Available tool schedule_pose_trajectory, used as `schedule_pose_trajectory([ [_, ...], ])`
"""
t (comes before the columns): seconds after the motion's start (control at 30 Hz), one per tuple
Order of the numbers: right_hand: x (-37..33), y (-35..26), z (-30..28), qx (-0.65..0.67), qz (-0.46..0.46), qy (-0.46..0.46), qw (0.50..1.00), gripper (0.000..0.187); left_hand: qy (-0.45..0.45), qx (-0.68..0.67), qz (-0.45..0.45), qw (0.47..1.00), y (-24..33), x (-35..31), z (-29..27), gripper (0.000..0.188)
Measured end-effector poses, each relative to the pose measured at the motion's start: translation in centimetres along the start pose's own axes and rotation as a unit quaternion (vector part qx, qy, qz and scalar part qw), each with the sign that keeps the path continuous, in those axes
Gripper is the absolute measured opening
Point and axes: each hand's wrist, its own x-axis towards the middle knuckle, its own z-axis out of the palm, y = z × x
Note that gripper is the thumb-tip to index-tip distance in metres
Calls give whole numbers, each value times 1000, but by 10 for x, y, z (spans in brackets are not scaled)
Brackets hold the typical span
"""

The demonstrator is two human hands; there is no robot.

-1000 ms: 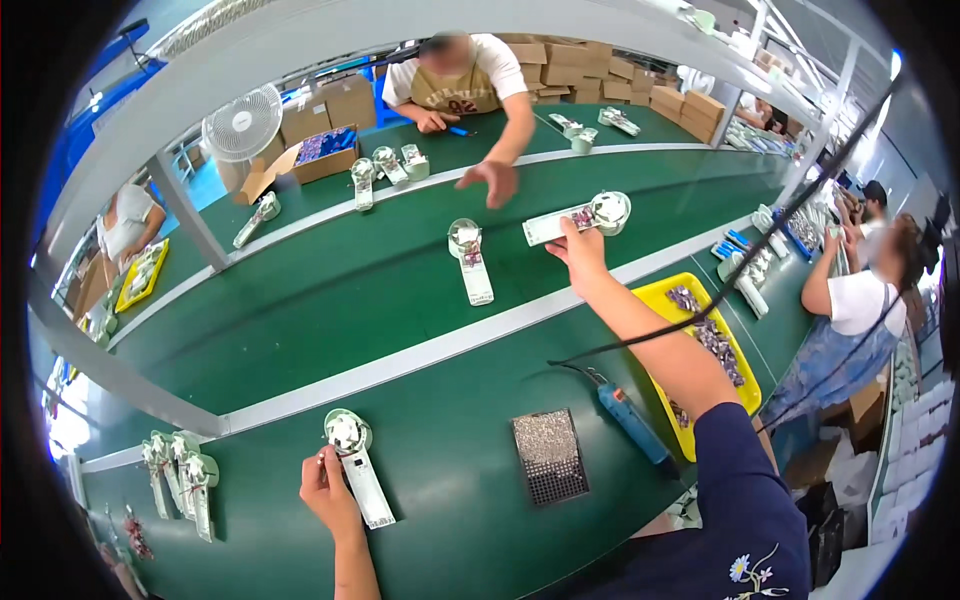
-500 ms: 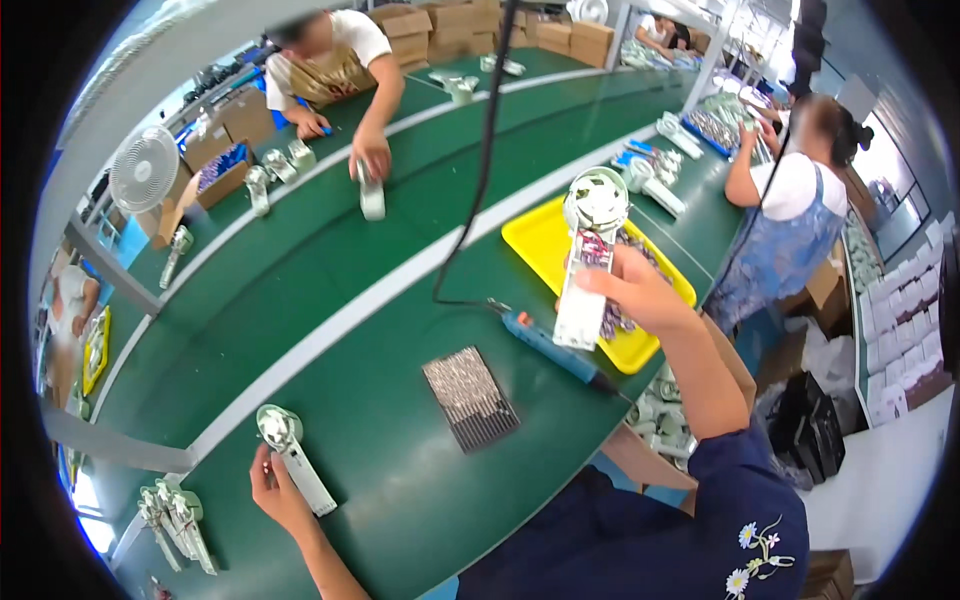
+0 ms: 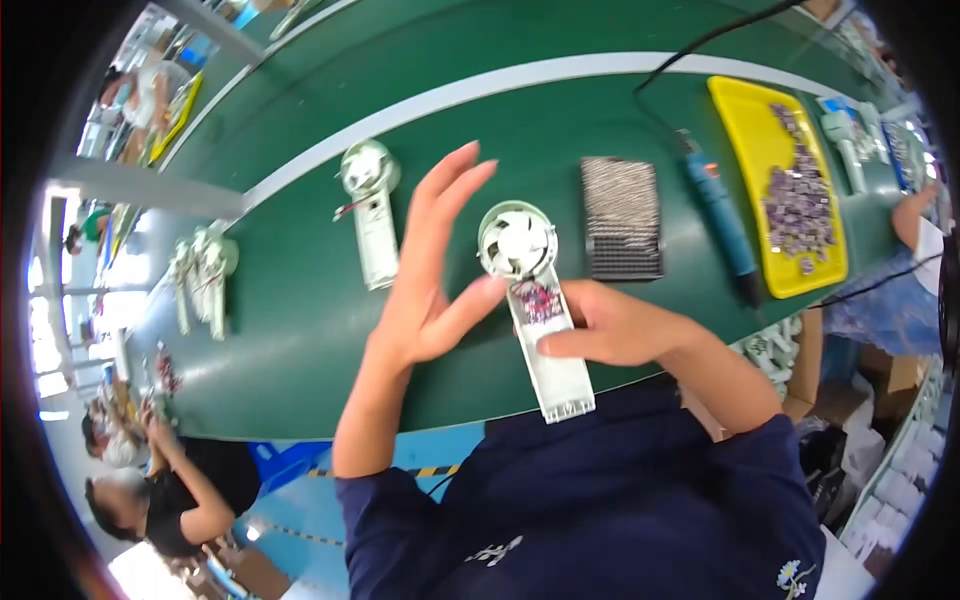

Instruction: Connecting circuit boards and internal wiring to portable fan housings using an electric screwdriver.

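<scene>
Near the table's front edge my right hand (image 3: 620,325) is closed around the handle of a pale green and white handheld fan (image 3: 562,378). Its casing is open, with the white fan blades at the far end and wires and a small board in the neck. My left hand (image 3: 425,285) is open and holds nothing, its fingers stretched upward and its thumb close to the fan's head; whether the thumb touches cannot be told. Beyond the left hand, a second open handheld fan (image 3: 376,240) lies on the green table (image 3: 300,375), a loose wire sticking out from it.
Right of centre lies a block of screws (image 3: 620,205) in rows. Beside it are a blue electric screwdriver (image 3: 722,215) with a black cable and a yellow tray (image 3: 745,130) of small purple parts. Several fan bodies (image 3: 203,275) stand at the left. A person (image 3: 170,500) sits lower left.
The view has swung left. My right hand has brought its fan in from over the yellow tray toward my body. My left hand has left the second fan and come beside the held one.
</scene>
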Motion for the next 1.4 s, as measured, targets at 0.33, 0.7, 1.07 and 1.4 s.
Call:
schedule_pose_trajectory([
  [0.33, 42, 20, -7, 30, 23, 9, 999, 27, -33, -51, -101, 993, -28, -31, 13, 75],
  [0.7, -60, -18, 8, -361, -100, 412, 831, 26, -72, 23, -96, 993, -30, -35, 11, 73],
  [1.07, -81, 35, -106, -641, 137, 533, 536, 53, -76, 46, -67, 994, -30, -40, 20, 75],
  [1.4, -68, -47, -61, 204, -400, 257, 856, 58, -38, 47, -92, 994, -31, -44, 25, 84],
])
